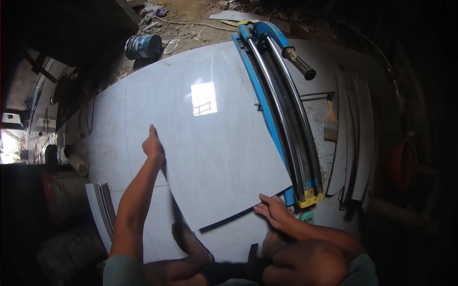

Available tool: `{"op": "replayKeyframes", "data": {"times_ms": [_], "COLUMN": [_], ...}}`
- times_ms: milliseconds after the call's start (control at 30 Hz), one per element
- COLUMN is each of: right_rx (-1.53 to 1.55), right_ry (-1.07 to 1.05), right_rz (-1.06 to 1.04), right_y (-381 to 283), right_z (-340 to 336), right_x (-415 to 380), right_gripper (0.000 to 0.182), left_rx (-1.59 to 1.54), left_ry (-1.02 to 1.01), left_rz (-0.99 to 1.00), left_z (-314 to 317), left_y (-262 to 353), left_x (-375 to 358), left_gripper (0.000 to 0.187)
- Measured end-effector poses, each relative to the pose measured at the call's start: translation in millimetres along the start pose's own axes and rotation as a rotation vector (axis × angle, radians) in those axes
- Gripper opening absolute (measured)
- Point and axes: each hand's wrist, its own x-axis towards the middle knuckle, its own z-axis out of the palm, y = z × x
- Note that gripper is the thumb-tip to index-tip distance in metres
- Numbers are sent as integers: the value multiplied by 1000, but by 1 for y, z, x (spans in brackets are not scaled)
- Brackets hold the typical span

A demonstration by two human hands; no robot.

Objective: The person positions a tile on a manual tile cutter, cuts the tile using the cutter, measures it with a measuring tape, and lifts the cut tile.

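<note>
Hands (152, 145) (275, 210) grip tile (224, 157); tipped bucket (143, 46), contents unclear

There were two hands (151, 145) (275, 210), one held tile (224, 152), one tile cutter (291, 112), one brush (330, 126), one tape measure (307, 217) and one blue bucket (143, 46).

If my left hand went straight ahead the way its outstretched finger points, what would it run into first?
Your left hand would probably meet the dark blue bucket first, after crossing the pale surface. Depth is hard to judge from this one view.
</note>
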Motion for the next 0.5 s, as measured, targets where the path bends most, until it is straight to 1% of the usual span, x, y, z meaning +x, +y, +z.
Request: {"op": "replayKeyframes", "data": {"times_ms": [67, 133, 233, 267, 367, 500], "right_rx": [-75, -144, -248, -283, -394, -496], "right_ry": [-60, -97, -156, -177, -208, -207], "right_rz": [-20, 4, 42, 54, 87, 88], "right_y": [-1, 1, 8, 12, 24, 36], "right_z": [8, 16, 25, 28, 36, 43], "right_x": [-3, 0, 2, 4, 7, 10], "right_gripper": [32, 31, 29, 29, 30, 30], "left_rx": [-33, -72, -93, -115, -124, -152], "left_ry": [36, 56, 167, 202, 312, 394], "left_rz": [-21, -53, -108, -97, -115, -171], "left_z": [-33, -69, -123, -140, -188, -232], "left_y": [-3, -13, -21, -27, -51, -77], "left_x": [0, 9, 6, 7, 3, -21], "left_gripper": [70, 71, 71, 70, 69, 66]}}
